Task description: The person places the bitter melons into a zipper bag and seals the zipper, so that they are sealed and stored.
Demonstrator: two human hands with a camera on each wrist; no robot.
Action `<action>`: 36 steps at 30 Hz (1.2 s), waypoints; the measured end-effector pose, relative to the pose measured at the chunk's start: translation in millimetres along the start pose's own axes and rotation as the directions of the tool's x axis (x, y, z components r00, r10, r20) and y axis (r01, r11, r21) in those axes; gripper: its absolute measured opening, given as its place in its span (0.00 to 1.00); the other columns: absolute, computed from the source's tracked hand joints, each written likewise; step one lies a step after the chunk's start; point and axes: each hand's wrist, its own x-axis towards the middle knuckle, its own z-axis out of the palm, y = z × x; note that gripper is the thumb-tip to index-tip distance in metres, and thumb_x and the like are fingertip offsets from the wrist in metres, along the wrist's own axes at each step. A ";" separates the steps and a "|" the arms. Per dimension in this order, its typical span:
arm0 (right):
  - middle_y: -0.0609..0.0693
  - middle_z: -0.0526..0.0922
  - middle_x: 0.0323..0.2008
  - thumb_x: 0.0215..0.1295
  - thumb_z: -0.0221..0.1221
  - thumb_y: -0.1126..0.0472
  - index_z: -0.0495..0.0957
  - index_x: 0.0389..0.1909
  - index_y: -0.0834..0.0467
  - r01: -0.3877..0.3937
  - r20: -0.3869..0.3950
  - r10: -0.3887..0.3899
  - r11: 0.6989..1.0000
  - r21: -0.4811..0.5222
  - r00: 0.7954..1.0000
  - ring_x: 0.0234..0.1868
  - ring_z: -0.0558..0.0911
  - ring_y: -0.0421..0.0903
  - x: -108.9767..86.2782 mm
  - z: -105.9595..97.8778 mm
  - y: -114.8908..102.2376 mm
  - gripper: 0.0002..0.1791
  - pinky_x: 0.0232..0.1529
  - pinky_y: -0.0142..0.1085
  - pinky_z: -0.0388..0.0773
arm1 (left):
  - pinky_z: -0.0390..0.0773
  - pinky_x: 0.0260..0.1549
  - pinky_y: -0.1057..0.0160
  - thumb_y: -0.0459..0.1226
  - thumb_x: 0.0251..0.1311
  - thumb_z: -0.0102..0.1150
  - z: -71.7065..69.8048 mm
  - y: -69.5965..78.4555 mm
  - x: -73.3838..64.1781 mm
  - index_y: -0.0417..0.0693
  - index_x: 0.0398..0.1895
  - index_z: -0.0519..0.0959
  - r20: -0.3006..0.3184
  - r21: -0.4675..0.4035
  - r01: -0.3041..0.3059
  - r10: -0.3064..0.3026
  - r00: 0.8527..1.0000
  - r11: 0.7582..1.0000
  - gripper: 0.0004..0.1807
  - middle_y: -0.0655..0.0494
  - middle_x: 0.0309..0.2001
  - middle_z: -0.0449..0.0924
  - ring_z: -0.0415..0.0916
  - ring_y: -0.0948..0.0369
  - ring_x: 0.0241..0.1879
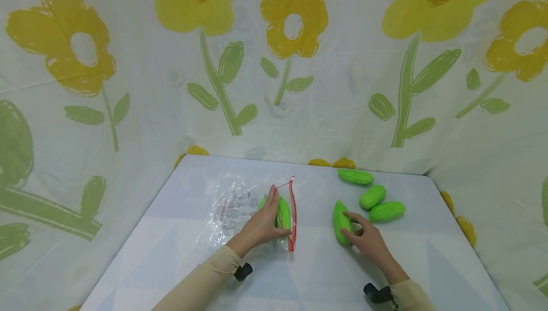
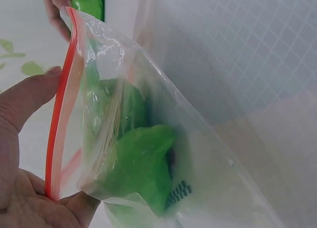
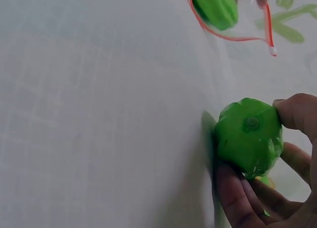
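A clear plastic zip bag with a red zip edge lies left of centre on the table. Green ribbed gourds show through its film, close behind the mouth. My left hand is at that mouth, its fingers extended and its thumb spread away toward the red edge. In the right wrist view the mouth gapes. To the right, my right hand grips another green gourd between thumb and fingers, its pointed end toward the back. The right wrist view shows this gourd end-on, with a small round stem mark.
Behind my right hand lie three more gourds: one near the back edge, one in the middle and one at the right. A white flower-printed curtain surrounds the pale table at the back and sides.
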 end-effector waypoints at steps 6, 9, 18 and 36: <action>0.65 0.73 0.67 0.67 0.66 0.47 0.69 0.72 0.53 0.014 -0.010 -0.014 1.000 -0.011 1.000 0.36 0.78 0.45 5.9 7.2 -2.3 0.35 0.30 0.36 0.77 | 0.80 0.55 0.51 0.55 0.50 0.78 0.0 -0.9 -0.1 0.41 0.83 0.40 -0.004 0.002 -0.009 0.009 1.000 1.000 0.69 0.48 0.83 0.29 0.74 0.46 0.62; 0.65 0.73 0.67 0.67 0.66 0.47 0.70 0.72 0.53 0.015 -0.018 -0.015 1.000 -0.007 1.000 0.36 0.78 0.45 7.3 9.0 -5.2 0.35 0.29 0.36 0.77 | 0.79 0.56 0.51 0.54 0.50 0.78 -0.5 -0.8 -0.6 0.42 0.83 0.39 -0.005 -0.005 -0.010 0.010 1.000 1.000 0.69 0.49 0.83 0.29 0.73 0.46 0.62; 0.63 0.72 0.68 0.68 0.65 0.45 0.68 0.74 0.52 0.006 0.016 -0.005 0.999 -0.046 1.000 0.35 0.78 0.44 8.4 6.6 -9.1 0.36 0.30 0.37 0.77 | 0.78 0.57 0.49 0.55 0.51 0.77 -0.6 -1.8 -1.0 0.42 0.83 0.39 0.000 0.002 -0.008 0.008 1.000 1.000 0.69 0.49 0.83 0.29 0.72 0.44 0.64; 0.63 0.73 0.67 0.67 0.67 0.50 0.67 0.74 0.55 0.016 0.007 -0.016 0.999 -0.040 1.000 0.34 0.76 0.45 8.3 7.1 -10.3 0.37 0.29 0.36 0.76 | 0.78 0.58 0.51 0.55 0.51 0.77 -1.9 -0.4 -0.3 0.43 0.83 0.38 0.011 0.008 -0.001 0.000 1.000 1.000 0.69 0.50 0.83 0.28 0.70 0.45 0.67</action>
